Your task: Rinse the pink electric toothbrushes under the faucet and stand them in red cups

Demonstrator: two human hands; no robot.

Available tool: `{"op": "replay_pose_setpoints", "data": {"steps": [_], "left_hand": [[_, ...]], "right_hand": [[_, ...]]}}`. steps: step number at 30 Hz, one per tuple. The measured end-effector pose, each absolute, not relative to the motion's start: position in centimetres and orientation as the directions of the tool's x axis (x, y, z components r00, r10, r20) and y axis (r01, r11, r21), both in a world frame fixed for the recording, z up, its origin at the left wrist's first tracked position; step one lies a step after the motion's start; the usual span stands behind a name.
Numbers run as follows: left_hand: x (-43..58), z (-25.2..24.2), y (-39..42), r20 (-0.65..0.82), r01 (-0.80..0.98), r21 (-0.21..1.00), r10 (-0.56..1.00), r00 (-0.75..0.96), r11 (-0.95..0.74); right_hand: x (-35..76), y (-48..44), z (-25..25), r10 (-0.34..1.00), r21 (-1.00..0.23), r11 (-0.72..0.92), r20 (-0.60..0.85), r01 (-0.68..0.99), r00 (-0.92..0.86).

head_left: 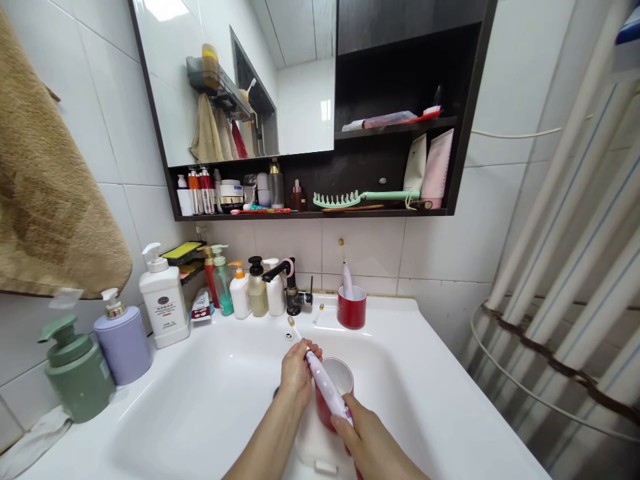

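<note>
An electric toothbrush (325,381) with a pale pink, patterned handle slants over the sink, its brush head pointing away from me. My right hand (367,430) is closed around the lower handle. Near the neck, my left hand (297,373) has its fingers curled round the upper end, and its grip is partly hidden. Below the brush, a red cup (345,375) with a pale inside stands in the basin, partly covered by the handle and my right hand. A white plastic piece (311,445) lies under and in front of the cup.
The white sink (210,387) surrounds my hands. On its back ledge are a black faucet (294,293), another red cup (351,310) holding a second electric toothbrush (347,280), and a loose brush head (320,312). Several pump bottles (165,303) line the left side. A dark mirror cabinet (395,160) hangs above.
</note>
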State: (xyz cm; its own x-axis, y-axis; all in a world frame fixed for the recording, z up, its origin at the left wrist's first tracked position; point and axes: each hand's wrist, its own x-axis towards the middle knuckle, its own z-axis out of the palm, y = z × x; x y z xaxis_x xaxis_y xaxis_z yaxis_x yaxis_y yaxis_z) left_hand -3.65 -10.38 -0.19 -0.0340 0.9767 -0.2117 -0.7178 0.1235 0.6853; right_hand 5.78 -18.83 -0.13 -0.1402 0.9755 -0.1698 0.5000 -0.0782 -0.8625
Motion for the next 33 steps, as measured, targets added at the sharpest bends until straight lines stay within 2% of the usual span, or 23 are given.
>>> {"op": "replay_pose_setpoints", "data": {"steps": [7, 12, 17, 20, 23, 25, 27, 30, 31, 33], "left_hand": [[-3.6, -0.3, -10.2, -0.198, -0.726, 0.677, 0.980, -0.019, 0.122], [-3.8, -0.4, -10.0, -0.209, -0.727, 0.674, 0.978, -0.016, 0.132], [-3.5, -0.5, -10.1, -0.203, -0.715, 0.689, 0.979, -0.034, 0.118], [-3.6, -0.4, -9.8, -0.213, -0.706, 0.697, 0.976, -0.035, 0.126], [-4.9, 0.1, -9.2, -0.256, -0.699, 0.709, 0.957, -0.138, 0.089], [-6.3, 0.4, -8.7, -0.285, -0.699, 0.714, 0.930, -0.233, 0.044], [-7.3, 0.6, -8.6, -0.278, -0.684, 0.728, 0.932, -0.232, 0.047], [-7.1, 0.3, -8.8, -0.218, -0.554, 0.818, 0.974, -0.054, 0.153], [-6.7, 0.1, -8.8, -0.198, -0.470, 0.865, 0.980, 0.007, 0.178], [-5.4, -0.2, -8.6, -0.163, -0.182, 0.969, 0.985, 0.049, 0.170]], "right_hand": [[5.6, -19.1, 0.3, 0.975, -0.901, -0.097, -0.172, 0.423, -0.141], [5.6, -18.9, 0.1, 0.920, -0.924, -0.262, -0.326, 0.278, -0.216], [5.7, -19.0, 0.3, 0.975, -0.892, -0.102, -0.178, 0.441, -0.136], [5.7, -19.2, 0.3, 0.961, -0.908, -0.148, -0.226, 0.393, -0.161], [5.7, -19.4, -0.5, 0.931, -0.927, -0.167, -0.260, 0.336, -0.255], [5.7, -19.5, -1.3, 0.948, -0.919, -0.074, -0.185, 0.386, -0.258], [5.7, -19.5, -1.7, 0.969, -0.900, 0.008, -0.100, 0.436, -0.224], [5.8, -19.4, -1.2, 0.987, -0.903, 0.042, -0.031, 0.429, -0.161], [5.9, -19.3, -0.9, 0.990, -0.904, 0.057, -0.004, 0.424, -0.141], [6.1, -19.2, -0.3, 0.992, -0.892, 0.102, 0.056, 0.441, -0.114]]}}
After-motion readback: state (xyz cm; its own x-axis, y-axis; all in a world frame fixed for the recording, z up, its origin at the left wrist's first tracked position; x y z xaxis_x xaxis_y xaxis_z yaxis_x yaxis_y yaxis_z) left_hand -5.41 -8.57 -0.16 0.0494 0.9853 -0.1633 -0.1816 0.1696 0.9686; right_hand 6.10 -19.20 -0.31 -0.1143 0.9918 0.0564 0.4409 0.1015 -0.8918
